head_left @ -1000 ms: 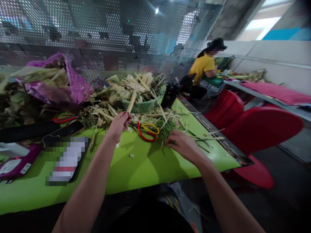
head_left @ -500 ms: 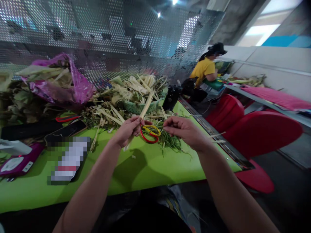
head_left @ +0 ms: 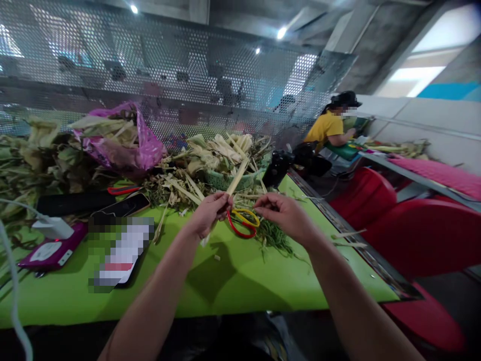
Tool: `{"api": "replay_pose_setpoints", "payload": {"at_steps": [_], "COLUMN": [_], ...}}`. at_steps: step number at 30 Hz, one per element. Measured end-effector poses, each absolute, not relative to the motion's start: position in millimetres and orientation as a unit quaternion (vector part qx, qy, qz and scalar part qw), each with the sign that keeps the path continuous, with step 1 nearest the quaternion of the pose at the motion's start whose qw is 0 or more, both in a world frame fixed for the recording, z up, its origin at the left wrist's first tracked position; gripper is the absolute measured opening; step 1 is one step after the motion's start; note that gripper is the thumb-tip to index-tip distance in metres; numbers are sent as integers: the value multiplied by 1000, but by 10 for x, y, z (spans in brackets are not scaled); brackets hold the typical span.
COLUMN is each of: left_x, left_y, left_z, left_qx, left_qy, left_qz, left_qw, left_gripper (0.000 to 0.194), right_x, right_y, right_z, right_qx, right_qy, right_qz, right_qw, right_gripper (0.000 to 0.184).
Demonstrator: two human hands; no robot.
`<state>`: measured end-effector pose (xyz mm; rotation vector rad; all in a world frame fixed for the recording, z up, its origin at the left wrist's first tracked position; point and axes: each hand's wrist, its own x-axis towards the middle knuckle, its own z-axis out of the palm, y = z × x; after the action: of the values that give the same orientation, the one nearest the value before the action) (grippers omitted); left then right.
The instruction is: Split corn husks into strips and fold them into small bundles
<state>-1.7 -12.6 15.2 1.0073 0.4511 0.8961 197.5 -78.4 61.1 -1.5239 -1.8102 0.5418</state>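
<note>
My left hand [head_left: 215,210] is closed around a pale, flat strip of dried corn husk [head_left: 238,176], which points up and away. Fingers bent and tips pinched together, my right hand [head_left: 283,213] is just to the right; whatever lies between its fingertips, if anything, is too small to make out. Between the two hands are the red and yellow handles of scissors [head_left: 243,234], close to the left fingers, the blades hidden. Behind the hands, a green plastic basket [head_left: 216,180] holds a heap of dried husks [head_left: 221,150]. Thin green strands [head_left: 276,238] lie under the right hand.
On the green table [head_left: 180,296] are a phone [head_left: 126,250], a dark phone [head_left: 130,206], a purple power box [head_left: 54,248] with a white charger, and a pink bag of husks [head_left: 146,145]. A black container [head_left: 277,168] stands by the basket. Red chairs [head_left: 424,235] and a seated person [head_left: 326,128] are rightward.
The view has tilted up and turned slightly left, so everything sits lower and farther right. Both hands keep nearly the same pose, and the husk strip is still in the left hand.
</note>
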Motion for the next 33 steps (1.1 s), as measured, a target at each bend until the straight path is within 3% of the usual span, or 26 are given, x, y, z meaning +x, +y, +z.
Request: {"api": "replay_pose_setpoints", "payload": {"at_steps": [7,10,12,14,20,22,25,29,33], "left_x": [-115,-122,-113,-97,-59,-56,-56,-53,-59], "left_y": [-34,-29,-44,-66,-109,-100,-68,-16,19], "left_z": [157,162,168,176,203,206,193,141,75], "left_qx": [411,405,411,421,449,453,447,446,484], "left_qy": [199,195,195,201,236,247,260,277,319], "left_qz": [476,478,473,462,427,436,458,475,473], "left_qw": [751,755,755,755,748,737,723,706,663], "left_gripper": [22,20,21,22,23,24,24,23,22], "right_x": [2475,2717,2733,2584,1664,1478,1415,1543,1660], "right_y": [-1067,-1148,-1157,-1125,-814,-680,-500,-352,-332], "right_z": [592,572,586,620,622,557,457,414,437], "right_qx": [-635,-676,-684,-670,-527,-485,-484,-521,-559], "right_qy": [-690,-684,-682,-677,-601,-563,-534,-595,-683], "right_qz": [198,132,59,59,412,515,561,460,243], "right_qw": [287,242,250,299,437,427,407,402,402], "right_gripper": [27,26,22,27,42,45,41,26,23]}}
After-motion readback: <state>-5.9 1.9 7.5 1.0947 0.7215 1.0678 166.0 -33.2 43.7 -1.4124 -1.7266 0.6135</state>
